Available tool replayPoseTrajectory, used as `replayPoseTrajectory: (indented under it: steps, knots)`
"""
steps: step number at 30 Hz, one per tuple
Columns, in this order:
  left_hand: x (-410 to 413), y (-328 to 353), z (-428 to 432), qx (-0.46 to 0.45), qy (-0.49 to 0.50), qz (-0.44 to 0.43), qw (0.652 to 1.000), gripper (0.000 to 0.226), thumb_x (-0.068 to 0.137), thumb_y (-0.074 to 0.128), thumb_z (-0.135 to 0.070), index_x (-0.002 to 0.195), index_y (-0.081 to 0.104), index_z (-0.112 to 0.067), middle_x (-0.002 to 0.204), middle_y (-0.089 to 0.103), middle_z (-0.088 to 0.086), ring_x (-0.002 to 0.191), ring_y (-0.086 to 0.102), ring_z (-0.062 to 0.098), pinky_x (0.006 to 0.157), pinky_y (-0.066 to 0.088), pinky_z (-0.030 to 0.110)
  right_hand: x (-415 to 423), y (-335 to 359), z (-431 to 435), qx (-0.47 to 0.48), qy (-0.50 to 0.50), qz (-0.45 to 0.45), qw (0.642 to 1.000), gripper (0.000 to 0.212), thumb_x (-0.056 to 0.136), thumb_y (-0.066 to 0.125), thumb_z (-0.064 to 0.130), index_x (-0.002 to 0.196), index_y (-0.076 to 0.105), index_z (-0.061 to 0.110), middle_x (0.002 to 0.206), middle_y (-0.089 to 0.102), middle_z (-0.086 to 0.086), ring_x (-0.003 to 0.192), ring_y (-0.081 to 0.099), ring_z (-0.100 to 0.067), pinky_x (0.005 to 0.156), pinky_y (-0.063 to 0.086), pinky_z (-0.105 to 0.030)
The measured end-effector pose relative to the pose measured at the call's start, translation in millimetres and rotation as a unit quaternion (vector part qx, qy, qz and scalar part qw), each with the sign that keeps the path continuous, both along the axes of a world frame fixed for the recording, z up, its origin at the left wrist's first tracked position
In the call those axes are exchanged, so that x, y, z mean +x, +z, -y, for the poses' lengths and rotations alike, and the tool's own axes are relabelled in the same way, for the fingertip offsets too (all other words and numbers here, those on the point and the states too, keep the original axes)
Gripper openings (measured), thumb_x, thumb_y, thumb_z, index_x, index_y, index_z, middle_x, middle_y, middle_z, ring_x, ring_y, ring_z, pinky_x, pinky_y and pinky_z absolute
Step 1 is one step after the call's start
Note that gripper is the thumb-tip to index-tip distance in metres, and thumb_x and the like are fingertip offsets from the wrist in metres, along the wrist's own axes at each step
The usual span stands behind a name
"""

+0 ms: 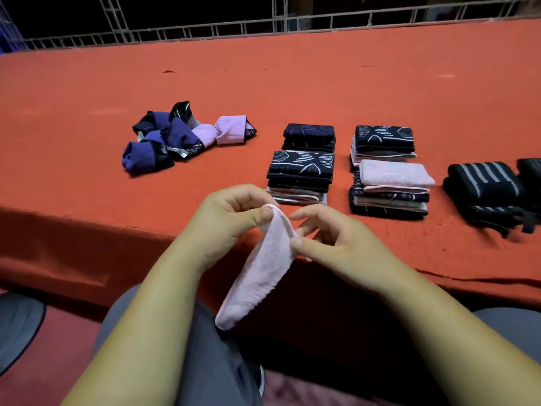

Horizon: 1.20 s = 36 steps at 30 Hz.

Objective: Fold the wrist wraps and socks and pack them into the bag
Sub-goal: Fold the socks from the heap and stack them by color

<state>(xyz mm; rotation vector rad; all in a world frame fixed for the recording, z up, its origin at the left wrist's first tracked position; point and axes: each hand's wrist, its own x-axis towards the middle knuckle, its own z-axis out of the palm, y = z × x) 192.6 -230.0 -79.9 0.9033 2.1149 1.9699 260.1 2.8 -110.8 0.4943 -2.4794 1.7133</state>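
A big table [292,92] with an orange-red cover fills most of the view. A metal rail [263,27] runs along its far side.

On the left part of the table lies a messy pile of socks [181,136], blue, black and light purple, all touching each other. In the middle are four neat stacks of folded socks, set in two rows. The far left stack [308,137] is dark. The near left stack [300,177] has a black sock with white lines on top. The far right stack [383,142] looks much the same. The near right stack [390,187] has a pink sock on top. On the right lie rolled black wrist wraps [486,190] with grey stripes, near the table's edge.

The person sits at the near side, with grey trousers [205,347] below.

Both hands are up in front of the table edge. The left hand [231,218] pinches the top of a pink sock [257,273] with thumb and curled fingers. The right hand [336,238] pinches the sock's other edge with its thumb. The sock hangs down over the lap, not touching the table top.
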Motion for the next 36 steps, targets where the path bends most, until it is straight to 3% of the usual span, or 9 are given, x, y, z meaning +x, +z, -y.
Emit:
replayPoseTrajectory:
  steps: [6,10,14,17,21,26,29,34,36]
  knots:
    - [-10,-4,9,-0.044,0.021,-0.025,0.999,0.01,0.092,0.076,-0.013,0.099,0.074,-0.007,0.102,0.074,0.019,0.094,0.066,0.018,0.089,0.052,0.035,-2,1,-3,0.061,-0.048,-0.046,0.996,0.017,0.093,0.08,0.012,0.095,0.072,0.027,0.099,0.07,0.01,0.081,0.067,-0.01,0.078,0.05,-0.031]
    - [-11,-7,10,-0.074,0.033,0.004,0.997,0.009,0.091,0.079,-0.012,0.099,0.076,-0.009,0.116,0.078,0.004,0.1,0.069,0.014,0.081,0.057,0.028,-3,6,-10,-0.029,0.01,-0.04,0.999,0.01,0.099,0.071,0.004,0.103,0.079,0.009,0.109,0.069,-0.006,0.086,0.067,-0.01,0.077,0.054,-0.023]
    - [-16,-9,18,-0.129,0.026,-0.022,0.991,0.005,0.094,0.075,-0.005,0.094,0.075,-0.01,0.101,0.079,0.009,0.092,0.068,0.014,0.083,0.055,0.03,0,19,-26,0.055,0.039,-0.024,0.997,0.015,0.107,0.063,0.021,0.109,0.078,0.019,0.107,0.068,-0.002,0.1,0.067,-0.017,0.09,0.053,-0.027]
    - [-14,-7,21,-0.156,0.016,-0.049,0.986,0.006,0.092,0.076,-0.001,0.092,0.075,-0.007,0.087,0.075,0.011,0.08,0.064,0.009,0.077,0.052,0.023,3,29,-38,0.14,0.092,0.043,0.985,0.023,0.11,0.059,0.03,0.096,0.072,0.018,0.09,0.068,0.01,0.086,0.061,-0.004,0.081,0.048,-0.025]
    - [-12,-6,14,-0.143,-0.021,-0.076,0.987,0.008,0.09,0.077,0.0,0.096,0.079,-0.005,0.1,0.078,0.012,0.098,0.072,0.021,0.091,0.055,0.031,1,31,-37,0.154,0.087,-0.006,0.984,0.025,0.103,0.07,0.033,0.08,0.071,0.024,0.094,0.071,0.004,0.093,0.069,-0.015,0.091,0.053,-0.041]
    - [-13,-4,19,-0.139,-0.062,-0.07,0.986,0.01,0.091,0.074,-0.001,0.098,0.081,-0.003,0.115,0.076,0.005,0.112,0.069,0.019,0.098,0.049,0.025,3,35,-42,0.14,0.103,0.058,0.983,0.016,0.099,0.072,0.035,0.095,0.082,0.022,0.1,0.079,0.001,0.101,0.073,-0.022,0.1,0.053,-0.046]
    - [-12,-4,18,-0.155,-0.084,-0.068,0.982,0.006,0.091,0.075,-0.004,0.092,0.08,-0.003,0.119,0.074,0.003,0.117,0.068,0.022,0.102,0.049,0.028,2,36,-43,0.151,0.112,0.03,0.982,0.009,0.097,0.077,0.029,0.093,0.084,0.023,0.102,0.074,0.004,0.1,0.071,-0.019,0.098,0.052,-0.045]
    - [-11,-4,16,-0.154,-0.083,-0.046,0.983,0.007,0.091,0.072,-0.011,0.084,0.076,-0.01,0.119,0.073,0.003,0.117,0.067,0.022,0.104,0.048,0.033,2,33,-41,0.136,0.076,-0.007,0.988,0.006,0.095,0.081,0.021,0.097,0.085,0.026,0.1,0.062,0.004,0.094,0.064,-0.018,0.088,0.048,-0.034]
    - [-10,-4,15,-0.149,-0.076,-0.046,0.985,0.007,0.091,0.072,-0.012,0.085,0.075,-0.009,0.118,0.074,0.005,0.115,0.067,0.022,0.103,0.048,0.035,2,33,-39,0.123,0.05,-0.023,0.991,0.017,0.093,0.082,0.017,0.104,0.084,0.03,0.098,0.058,0.002,0.092,0.061,-0.016,0.085,0.047,-0.026]
